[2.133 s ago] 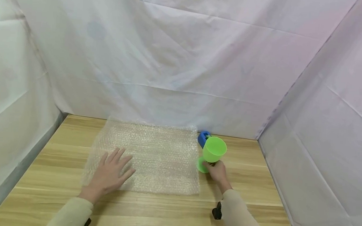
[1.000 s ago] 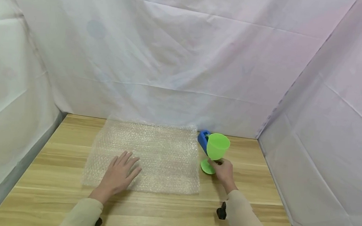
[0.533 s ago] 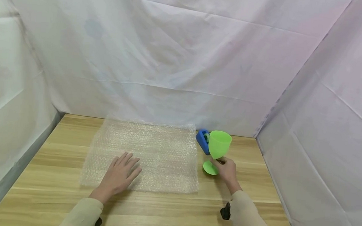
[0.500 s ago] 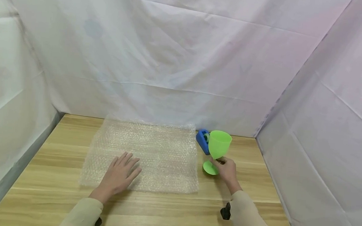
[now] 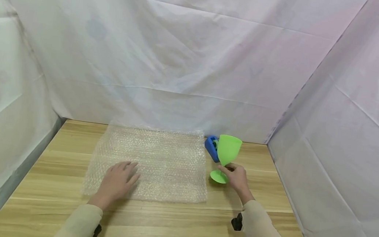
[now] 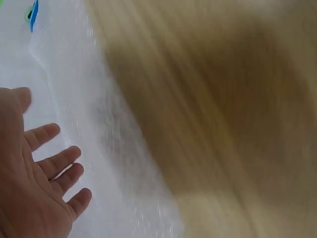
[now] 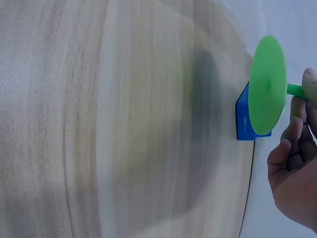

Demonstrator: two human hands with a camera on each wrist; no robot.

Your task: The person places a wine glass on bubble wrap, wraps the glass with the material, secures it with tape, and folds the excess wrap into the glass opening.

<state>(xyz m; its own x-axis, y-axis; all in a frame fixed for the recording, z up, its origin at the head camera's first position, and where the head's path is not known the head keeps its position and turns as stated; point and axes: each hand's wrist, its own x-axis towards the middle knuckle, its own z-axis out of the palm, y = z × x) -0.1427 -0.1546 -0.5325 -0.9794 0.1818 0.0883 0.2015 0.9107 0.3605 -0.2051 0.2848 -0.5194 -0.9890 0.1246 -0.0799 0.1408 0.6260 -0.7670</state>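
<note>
A light green plastic goblet (image 5: 228, 149) is held by its stem in my right hand (image 5: 236, 177), its bowl tipped slightly to the right. The right wrist view shows the round base of the goblet (image 7: 268, 85) from below, lifted off the table, with thumb and fingers pinching the stem. My left hand (image 5: 116, 181) hovers over the front left part of a clear bubble wrap sheet (image 5: 169, 168), fingers loosely bent and holding nothing. In the left wrist view the palm of the left hand (image 6: 37, 183) is bare, beside the bubble wrap (image 6: 109, 124).
A blue tape dispenser (image 5: 212, 148) stands behind the goblet, partly hidden by it, near the back edge. The wooden table (image 5: 155, 226) is enclosed by white cloth walls (image 5: 180, 59) at the back and on both sides.
My right hand has shifted to the right and brought the goblet off the wrap's right edge, and its bowl shows more side-on. The left hand moved right, then back left, fingers bending slightly.
</note>
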